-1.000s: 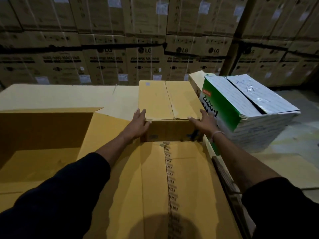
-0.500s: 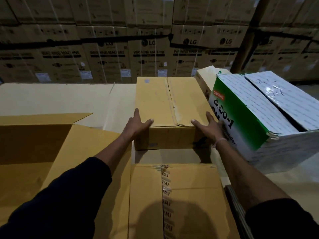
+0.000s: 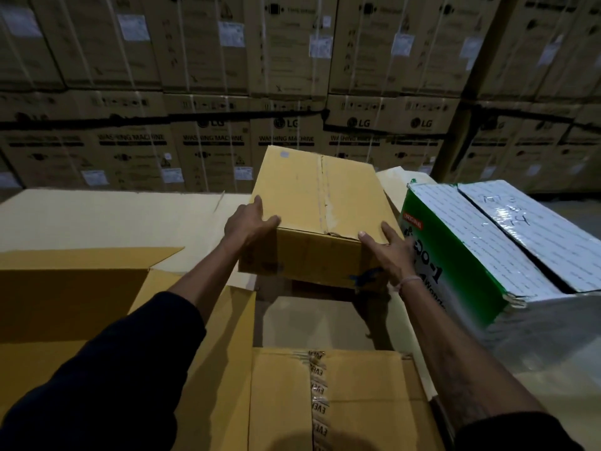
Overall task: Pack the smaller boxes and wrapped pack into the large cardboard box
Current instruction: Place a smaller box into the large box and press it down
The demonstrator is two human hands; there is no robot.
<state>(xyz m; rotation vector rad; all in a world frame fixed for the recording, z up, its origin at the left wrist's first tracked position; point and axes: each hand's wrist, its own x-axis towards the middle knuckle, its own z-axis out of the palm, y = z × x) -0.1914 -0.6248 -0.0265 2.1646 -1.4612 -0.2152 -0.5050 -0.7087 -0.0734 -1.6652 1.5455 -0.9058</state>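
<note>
small brown box (image 3: 320, 219) now rides off the surface, near end raised, gripped at its near corners by left hand (image 3: 247, 221) and right hand (image 3: 387, 252); a second ago it sat flat. large cardboard box (image 3: 74, 307) gapes open, near left, to receive it.

Dim light; a wall of stacked washing-machine cartons (image 3: 227, 102) fills the rear, beside perhaps a wooden post (image 3: 468, 92).
</note>
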